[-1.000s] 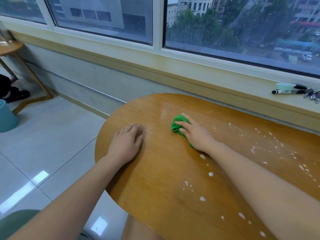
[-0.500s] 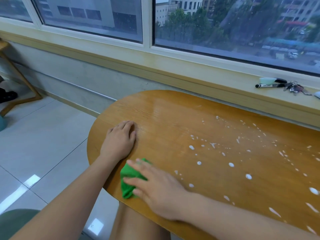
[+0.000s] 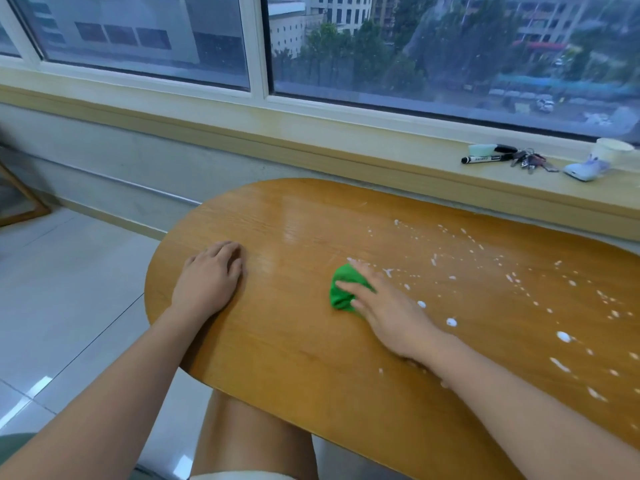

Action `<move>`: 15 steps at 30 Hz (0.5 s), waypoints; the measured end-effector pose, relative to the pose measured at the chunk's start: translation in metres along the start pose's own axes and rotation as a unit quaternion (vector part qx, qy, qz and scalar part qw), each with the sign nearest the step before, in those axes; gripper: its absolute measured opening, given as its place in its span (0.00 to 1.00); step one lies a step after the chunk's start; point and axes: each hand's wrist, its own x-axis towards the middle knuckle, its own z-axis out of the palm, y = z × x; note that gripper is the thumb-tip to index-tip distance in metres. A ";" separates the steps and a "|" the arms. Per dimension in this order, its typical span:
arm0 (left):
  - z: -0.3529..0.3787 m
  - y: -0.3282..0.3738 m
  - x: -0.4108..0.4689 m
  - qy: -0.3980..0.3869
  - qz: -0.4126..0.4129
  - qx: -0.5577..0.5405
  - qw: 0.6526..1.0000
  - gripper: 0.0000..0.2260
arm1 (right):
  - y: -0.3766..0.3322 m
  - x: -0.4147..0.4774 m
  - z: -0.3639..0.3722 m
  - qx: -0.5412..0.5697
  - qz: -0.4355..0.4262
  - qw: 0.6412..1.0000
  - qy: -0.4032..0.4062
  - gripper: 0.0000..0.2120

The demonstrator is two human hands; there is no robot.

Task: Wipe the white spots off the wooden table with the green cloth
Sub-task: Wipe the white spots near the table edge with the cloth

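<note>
A bunched green cloth lies on the oval wooden table, near its middle. My right hand presses flat on the cloth, fingers spread over it and pointing left. Several white spots are scattered over the table to the right of that hand, out to the right edge of view. My left hand rests palm down on the bare wood at the table's rounded left end, holding nothing. The wood between the two hands shows no spots.
A window sill runs behind the table, carrying a black marker, a bunch of keys and a small white object. My knee sits under the table's front edge. Tiled floor lies to the left.
My right hand has swept the cloth from the table's front left edge back up and to the right, towards the middle. The left hand has stayed in place.
</note>
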 end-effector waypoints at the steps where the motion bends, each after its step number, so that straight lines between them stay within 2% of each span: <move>1: -0.001 0.001 -0.001 -0.002 0.000 -0.001 1.000 0.23 | 0.022 0.001 -0.005 -0.004 0.033 0.999 0.006 0.22; 9: -0.002 0.020 -0.014 -0.009 0.034 -0.018 0.999 0.21 | 0.135 -0.012 -0.040 0.014 0.231 0.969 0.084 0.21; 15: 0.000 0.054 -0.028 -0.025 0.050 -0.067 0.996 0.23 | 0.121 -0.005 -0.037 0.037 0.298 0.949 0.097 0.22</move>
